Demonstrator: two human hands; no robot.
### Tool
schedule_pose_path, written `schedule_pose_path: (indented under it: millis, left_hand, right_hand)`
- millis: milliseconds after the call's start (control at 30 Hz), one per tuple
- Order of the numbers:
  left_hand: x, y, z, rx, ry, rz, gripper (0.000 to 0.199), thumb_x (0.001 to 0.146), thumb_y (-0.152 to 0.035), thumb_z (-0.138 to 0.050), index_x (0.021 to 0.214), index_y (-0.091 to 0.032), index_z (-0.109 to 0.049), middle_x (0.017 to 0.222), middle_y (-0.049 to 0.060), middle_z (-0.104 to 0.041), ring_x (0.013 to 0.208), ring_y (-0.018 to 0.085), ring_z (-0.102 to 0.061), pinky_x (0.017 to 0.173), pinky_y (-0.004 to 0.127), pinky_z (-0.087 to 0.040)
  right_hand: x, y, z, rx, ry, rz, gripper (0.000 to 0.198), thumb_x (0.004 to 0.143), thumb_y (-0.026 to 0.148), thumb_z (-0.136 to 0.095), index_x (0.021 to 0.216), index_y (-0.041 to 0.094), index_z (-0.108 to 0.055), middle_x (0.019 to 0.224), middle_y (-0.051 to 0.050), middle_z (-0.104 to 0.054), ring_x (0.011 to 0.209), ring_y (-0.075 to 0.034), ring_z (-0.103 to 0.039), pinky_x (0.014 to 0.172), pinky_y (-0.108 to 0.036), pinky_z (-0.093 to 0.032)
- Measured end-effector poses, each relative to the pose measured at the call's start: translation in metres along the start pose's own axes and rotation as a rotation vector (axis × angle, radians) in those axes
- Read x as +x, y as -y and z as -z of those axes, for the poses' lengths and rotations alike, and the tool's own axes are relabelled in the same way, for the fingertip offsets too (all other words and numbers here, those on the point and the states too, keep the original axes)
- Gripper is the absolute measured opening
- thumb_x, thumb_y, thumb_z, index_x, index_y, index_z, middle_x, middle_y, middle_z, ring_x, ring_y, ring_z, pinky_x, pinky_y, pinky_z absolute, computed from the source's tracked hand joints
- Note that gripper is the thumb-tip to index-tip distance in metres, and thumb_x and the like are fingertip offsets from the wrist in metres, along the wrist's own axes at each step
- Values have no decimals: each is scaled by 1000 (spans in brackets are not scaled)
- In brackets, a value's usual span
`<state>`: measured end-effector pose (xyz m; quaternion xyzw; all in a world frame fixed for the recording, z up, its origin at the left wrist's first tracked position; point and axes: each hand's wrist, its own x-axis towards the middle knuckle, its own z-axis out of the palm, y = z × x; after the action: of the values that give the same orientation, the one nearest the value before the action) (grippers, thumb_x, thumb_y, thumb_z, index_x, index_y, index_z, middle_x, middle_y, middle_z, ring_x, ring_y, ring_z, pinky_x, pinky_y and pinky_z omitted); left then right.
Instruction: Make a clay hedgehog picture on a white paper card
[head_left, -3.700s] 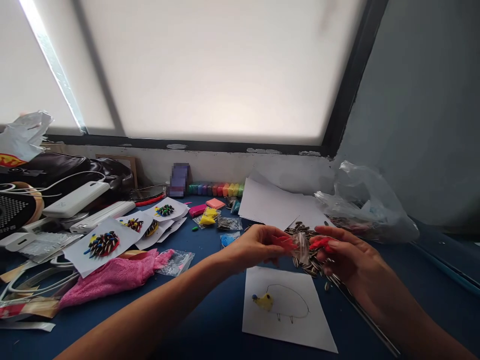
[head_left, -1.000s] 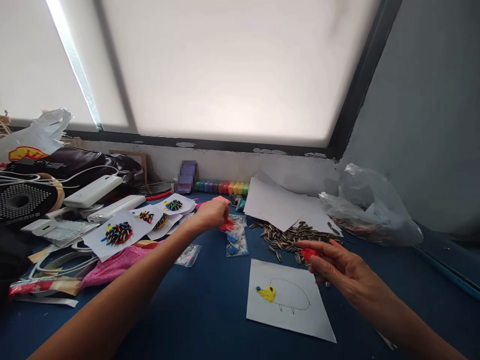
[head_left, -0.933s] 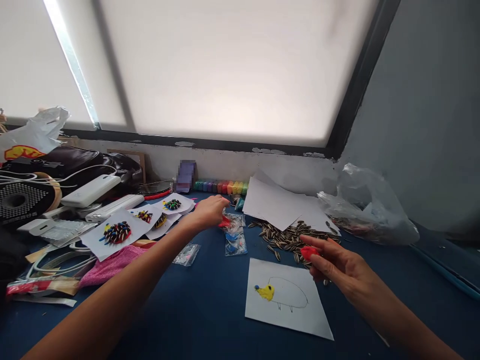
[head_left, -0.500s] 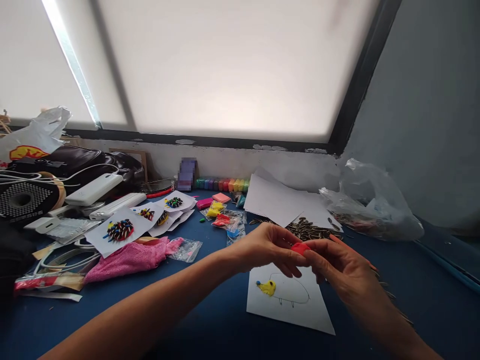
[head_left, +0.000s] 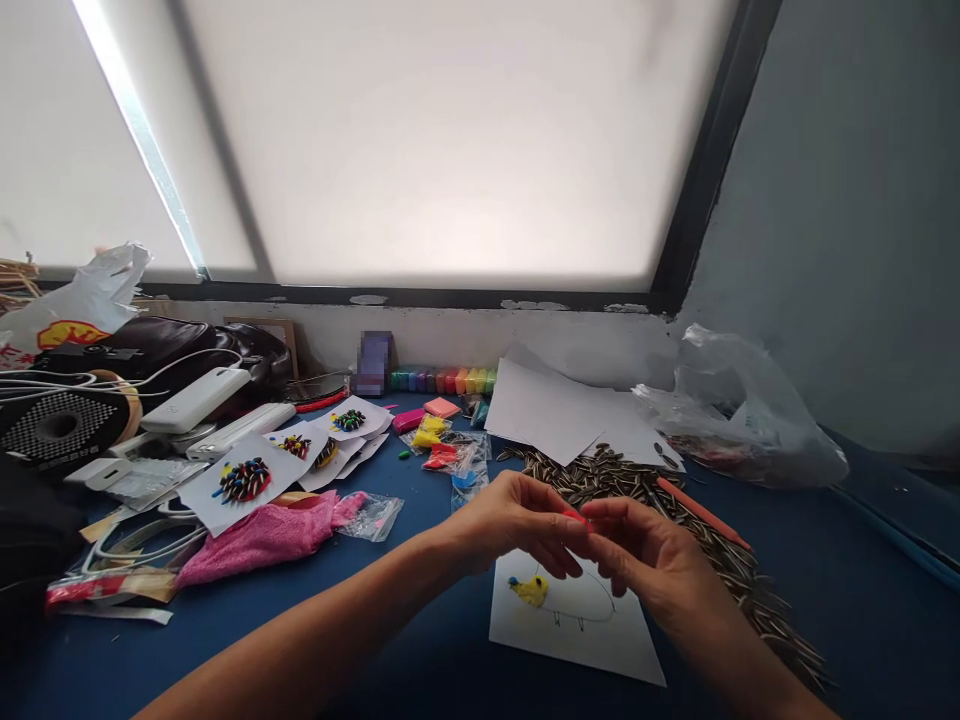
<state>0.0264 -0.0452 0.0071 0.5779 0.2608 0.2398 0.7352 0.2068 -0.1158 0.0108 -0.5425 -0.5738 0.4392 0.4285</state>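
Between the fingertips of both hands is a small lump of red modelling clay [head_left: 576, 518], mostly covered by the fingers. My left hand [head_left: 521, 522] pinches it from the left, and my right hand [head_left: 649, 548] closes on it from the right. Below them lies a white sheet of paper [head_left: 570, 650] with a rounded animal outline and short legs drawn on it. The animal's head is filled with yellow clay [head_left: 534, 590], with a blue nose and a dark eye. My hands hide the top of the outline.
Striped sunflower seeds [head_left: 705, 540] are heaped behind and right of my hands, with an orange pencil-like stick [head_left: 703, 513] across them. Opened clay packets [head_left: 442, 455], finished seed pictures [head_left: 244, 482], a pink cloth [head_left: 270, 540], blank paper [head_left: 540, 410] and a plastic bag [head_left: 750, 420] lie around.
Both hands have shifted slightly left and down, and the red clay now shows less between the fingers. More of the seed heap is in sight beside my right hand.
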Motion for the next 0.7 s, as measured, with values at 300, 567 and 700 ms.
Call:
schedule_pose_path:
  millis: [300, 567, 700]
  left_hand:
    - [2, 3, -12, -100, -112, -58, 42, 63, -43, -86, 78, -9, -66, 68, 8, -70, 61, 18, -69, 59, 27, -55]
    - [1, -1, -18, -123, -72, -52, 37, 70, -37, -83, 90, -9, -69, 78, 9, -72, 68, 17, -70, 68, 29, -56]
    - [2, -1, -18, -156, -131, -41, 39, 67, -37, -84, 88, -10, -67, 81, 9, -73, 65, 16, -69, 63, 27, -53]
  right_hand:
    - [0, -1, 2, 18, 10, 11, 34, 74, 51, -75, 88, 21, -71, 79, -2, -69, 65, -15, -54, 56, -26, -45]
    - [1, -6, 8, 20, -64, 22, 42, 78, 62, -66, 77, 20, -66, 62, 3, -55, 54, -11, -48, 52, -24, -42]
    - [3, -5, 12, -9, 12, 30, 44, 82, 64, -61, 78, 20, -66, 62, 3, -52, 53, -11, -48, 52, -24, -43]
